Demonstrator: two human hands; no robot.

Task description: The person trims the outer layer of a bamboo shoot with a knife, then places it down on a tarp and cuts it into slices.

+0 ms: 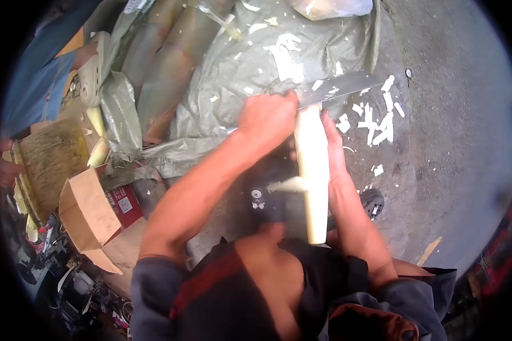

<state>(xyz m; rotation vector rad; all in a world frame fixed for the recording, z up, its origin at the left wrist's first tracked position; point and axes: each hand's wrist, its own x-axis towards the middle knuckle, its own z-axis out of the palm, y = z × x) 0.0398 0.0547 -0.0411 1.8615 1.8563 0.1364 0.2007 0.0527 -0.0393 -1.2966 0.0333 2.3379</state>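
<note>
My left hand (267, 115) is closed in a fist on the handle of a wide-bladed knife (341, 88). The blade points right and lies across the top end of a long, pale, tapered stalk (313, 156). This stalk stands between my arms, its lower end close to my lap, with a short pale spur sticking out on its left side. On the stalk's right side, my right hand (334, 145) is wrapped round it near the top; some of its fingers are hidden behind. White chips (381, 122) lie scattered on the ground to the right of the blade.
A grey-green plastic sheet (210, 102) with more chips covers the ground ahead. An opened cardboard box (91, 204) stands at left, near a yellowish block (54, 156). Another person's jeans-clad leg (40, 74) and pale clog (91, 77) are at upper left. Cluttered small items fill the lower left.
</note>
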